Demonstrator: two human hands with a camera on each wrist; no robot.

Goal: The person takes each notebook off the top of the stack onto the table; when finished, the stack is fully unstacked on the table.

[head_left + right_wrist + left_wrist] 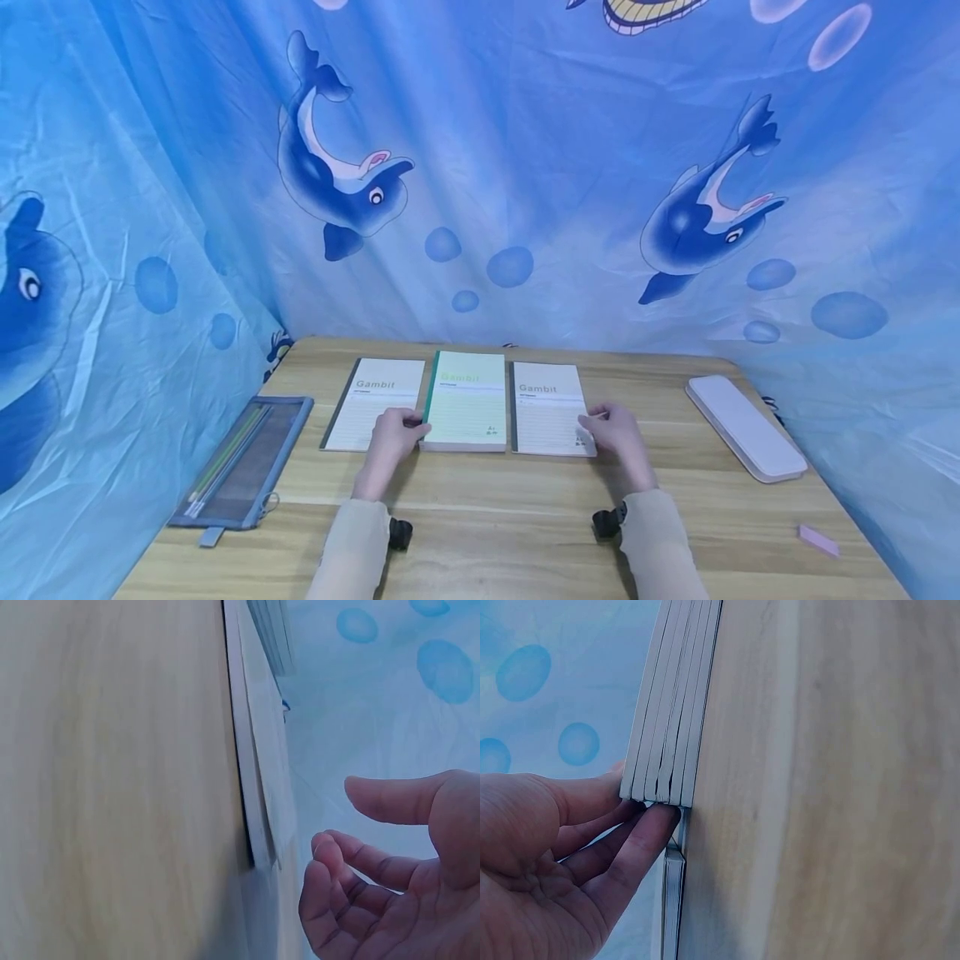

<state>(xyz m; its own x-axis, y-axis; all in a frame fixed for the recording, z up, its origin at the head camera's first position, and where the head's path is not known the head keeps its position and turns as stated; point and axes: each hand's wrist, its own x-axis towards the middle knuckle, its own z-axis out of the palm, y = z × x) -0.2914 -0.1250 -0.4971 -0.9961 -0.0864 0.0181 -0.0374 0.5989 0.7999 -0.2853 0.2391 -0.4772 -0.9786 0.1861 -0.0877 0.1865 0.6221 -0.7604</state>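
Wooden tabletop [495, 533]: spreads in front of the green stack [467, 404], leaving wide room on that side.
Pink block [819, 540]: well to the right of the stack and nearer the body.
Mesh pouch [258, 460]: well left of the stack, with pencils [227, 454] inside.
Left hand [393, 435]: touches the stack's left side by the front corner, thumb toward the cover, fingers against the spine; whether they grip, I cannot tell.
Right hand [617, 432]: beyond the stack's right, at the outer edge of the right notebook [551, 408]; fingers loosely bent, thumb apart, nothing between.
Green stack: lies between the right notebook and the left notebook [378, 396]; several layers, probably stiff and fairly heavy, smooth covers apt to slip. Best held low by both long sides.
Side gaps: narrow, tight for fingers.
White case [746, 427]: well right of the stack.
Back edge: just behind the stack, dolphin curtain [480, 167] beyond; little room there.
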